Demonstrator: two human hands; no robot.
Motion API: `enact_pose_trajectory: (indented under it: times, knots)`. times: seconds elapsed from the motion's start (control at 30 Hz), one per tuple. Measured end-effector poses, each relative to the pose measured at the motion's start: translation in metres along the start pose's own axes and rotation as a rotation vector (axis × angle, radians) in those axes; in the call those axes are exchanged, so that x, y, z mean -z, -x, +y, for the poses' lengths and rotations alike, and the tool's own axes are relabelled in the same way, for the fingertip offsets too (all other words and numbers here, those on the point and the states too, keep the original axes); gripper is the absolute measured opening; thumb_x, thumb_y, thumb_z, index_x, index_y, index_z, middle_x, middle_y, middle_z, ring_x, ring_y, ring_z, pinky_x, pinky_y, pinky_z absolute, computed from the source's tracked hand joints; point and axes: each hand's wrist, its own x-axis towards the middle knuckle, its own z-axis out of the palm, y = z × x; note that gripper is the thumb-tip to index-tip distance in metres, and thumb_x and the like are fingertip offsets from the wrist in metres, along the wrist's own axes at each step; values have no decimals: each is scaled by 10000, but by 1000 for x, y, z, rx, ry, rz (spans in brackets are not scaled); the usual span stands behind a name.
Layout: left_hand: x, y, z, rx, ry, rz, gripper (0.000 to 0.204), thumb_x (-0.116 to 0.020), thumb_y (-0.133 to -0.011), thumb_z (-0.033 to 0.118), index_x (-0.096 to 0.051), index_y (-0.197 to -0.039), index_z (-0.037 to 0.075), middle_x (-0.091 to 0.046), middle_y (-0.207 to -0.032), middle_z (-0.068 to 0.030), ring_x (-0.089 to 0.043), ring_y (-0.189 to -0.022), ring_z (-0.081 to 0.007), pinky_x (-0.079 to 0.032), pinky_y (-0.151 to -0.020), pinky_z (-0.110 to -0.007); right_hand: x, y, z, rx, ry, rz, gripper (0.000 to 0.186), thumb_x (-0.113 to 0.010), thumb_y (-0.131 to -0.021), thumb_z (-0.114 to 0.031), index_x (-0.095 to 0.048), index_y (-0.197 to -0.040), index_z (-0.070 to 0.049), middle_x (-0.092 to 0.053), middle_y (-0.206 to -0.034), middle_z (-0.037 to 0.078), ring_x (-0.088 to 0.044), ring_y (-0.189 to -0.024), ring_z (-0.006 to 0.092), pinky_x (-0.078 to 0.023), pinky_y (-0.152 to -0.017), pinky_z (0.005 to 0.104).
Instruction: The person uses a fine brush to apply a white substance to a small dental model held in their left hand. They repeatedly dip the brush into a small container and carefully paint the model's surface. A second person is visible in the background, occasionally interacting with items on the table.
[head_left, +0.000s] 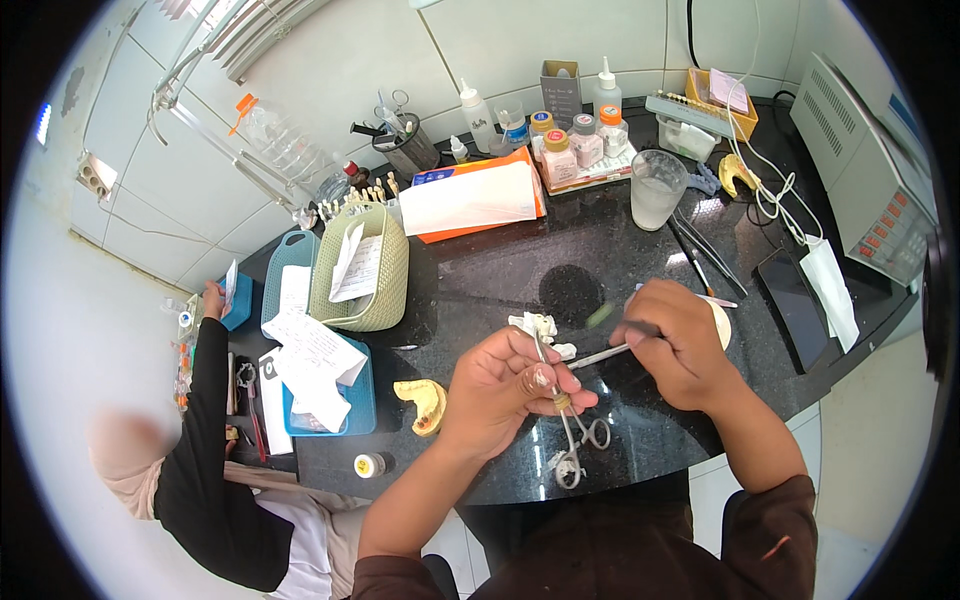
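My left hand (495, 392) is closed around a pair of metal locking forceps (573, 437), whose ring handles point toward me. Small whitish smears show on its fingers. In my right hand (682, 345) is a thin metal-shafted tool (602, 355), its tip reaching toward the forceps. What sits between the tips, if anything, is too small to make out. Just beyond my hands lie crumpled white pieces (535, 323). A small greenish thing (599, 316) is blurred beside the right fingers. Left of my left hand stands a yellow dental cast (428, 407).
A small white jar (369, 465) is near the table's front edge. Baskets (395, 285) with papers stand left, bottles (560, 165) and a cloudy cup (657, 190) at the back. Tweezers (715, 255) and a phone (788, 305) lie right. A co-worker (205, 460) reaches leftward.
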Motion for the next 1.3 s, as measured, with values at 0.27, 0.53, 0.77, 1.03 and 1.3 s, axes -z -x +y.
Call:
enact_pose_trajectory:
  times: [0.27,0.53,0.77,1.03,1.3]
  knots:
    - [-2,0,-1,-7,-42,2,144,-632,-892,54,-501,-924,2,-664,-876,-177,-694,-859,-363,-612,-723,-382,4,0,-17,0,-197,193,66,-633,-848,-110,-618,-820,-52,-623,-758,88,-605,-705,248,-446,-646,365]
    - [-3,-1,-7,-6,-65,-2,160,-661,-874,63,-521,-921,1,-666,-889,-178,-695,-859,-304,-611,-718,-361,-19,8,-18,305,-291,192,298,-789,-687,15,-551,-847,-62,-673,-843,134,-702,-925,295,-591,-645,328]
    - [-9,2,-7,-27,-93,47,199,-695,-825,2,-505,-882,2,-651,-918,-168,-680,-831,-218,-587,-729,-336,-31,14,-19,274,-225,275,362,-823,-647,14,-514,-811,-80,-680,-867,130,-721,-774,238,-571,-575,276]
    - [-8,2,-9,-78,-137,13,167,-679,-841,3,-518,-879,-16,-662,-933,-187,-687,-868,-255,-586,-765,-346,-29,11,-16,323,-191,284,336,-816,-657,11,-524,-800,-73,-676,-883,144,-702,-681,210,-559,-549,267]
    - [-4,2,-12,-110,-165,-41,135,-643,-875,7,-519,-908,-33,-660,-937,-205,-693,-879,-288,-603,-758,-366,-32,11,-10,365,-219,276,315,-814,-656,16,-537,-783,-64,-671,-890,179,-699,-676,226,-563,-548,289]
